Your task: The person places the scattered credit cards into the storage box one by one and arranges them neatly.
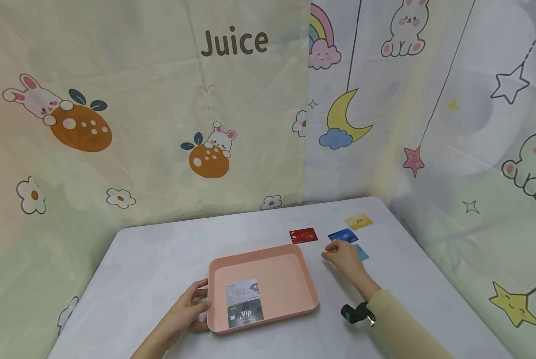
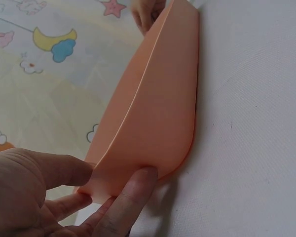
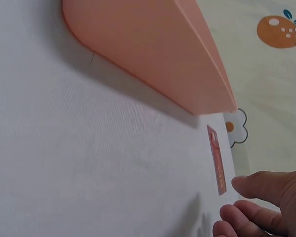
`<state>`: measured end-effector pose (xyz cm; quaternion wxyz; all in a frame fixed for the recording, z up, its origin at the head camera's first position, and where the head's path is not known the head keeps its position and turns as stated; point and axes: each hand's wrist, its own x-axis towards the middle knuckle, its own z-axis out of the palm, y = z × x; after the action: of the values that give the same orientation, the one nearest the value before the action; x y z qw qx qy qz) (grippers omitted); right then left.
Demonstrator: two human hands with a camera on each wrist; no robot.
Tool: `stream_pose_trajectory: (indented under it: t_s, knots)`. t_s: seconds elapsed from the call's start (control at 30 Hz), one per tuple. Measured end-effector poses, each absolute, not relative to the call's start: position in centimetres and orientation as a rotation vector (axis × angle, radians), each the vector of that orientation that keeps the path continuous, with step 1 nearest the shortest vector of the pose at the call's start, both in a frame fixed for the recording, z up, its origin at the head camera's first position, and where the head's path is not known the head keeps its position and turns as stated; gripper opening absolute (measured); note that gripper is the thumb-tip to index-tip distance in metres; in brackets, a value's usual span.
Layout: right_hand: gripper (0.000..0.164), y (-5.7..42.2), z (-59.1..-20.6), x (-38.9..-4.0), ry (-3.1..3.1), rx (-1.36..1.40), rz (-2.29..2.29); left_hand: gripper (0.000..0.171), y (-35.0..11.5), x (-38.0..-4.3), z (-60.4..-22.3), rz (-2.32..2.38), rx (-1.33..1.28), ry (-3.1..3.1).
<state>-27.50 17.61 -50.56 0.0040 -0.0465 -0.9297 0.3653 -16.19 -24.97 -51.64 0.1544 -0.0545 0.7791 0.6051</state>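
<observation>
My left hand (image 1: 188, 310) rests its fingers against the outer left wall of a pink tray (image 1: 290, 279). In the left wrist view the fingertips touch the tray's wall (image 2: 158, 98) near its corner and rim. Inside the tray lie a silver VIP card (image 1: 243, 290) and a dark grey Vip card (image 1: 246, 313), one above the other. My right hand (image 1: 346, 260) hovers to the right of the tray, its thumb and fingers apart with nothing between them. Partly hidden behind it is a teal card (image 1: 362, 253); a blue card (image 1: 344, 236) lies just past the fingers.
A red VIP card (image 1: 303, 236) lies behind the tray's far right corner, and a yellow card (image 1: 359, 221) lies farthest back. Printed curtains (image 1: 250, 99) stand behind the white table (image 1: 160, 259) and along its sides. My right wrist wears a dark strap (image 1: 357, 313).
</observation>
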Motion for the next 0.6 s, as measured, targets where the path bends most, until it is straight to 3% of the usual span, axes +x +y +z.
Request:
stream_pose_trajectory:
  t_s: [0.23,0.6]
  knots:
    - [0.042,19.1,-50.4,-27.7,-2.927,-0.206,1.099,0.069,-24.9,-16.2,-51.6,1.73,-0.169,2.237]
    - [0.049,21.5,-51.6,-28.6,-2.983,-0.232,0.991,0.068,-24.8,-16.3,-51.6,1.732,-0.18,2.237]
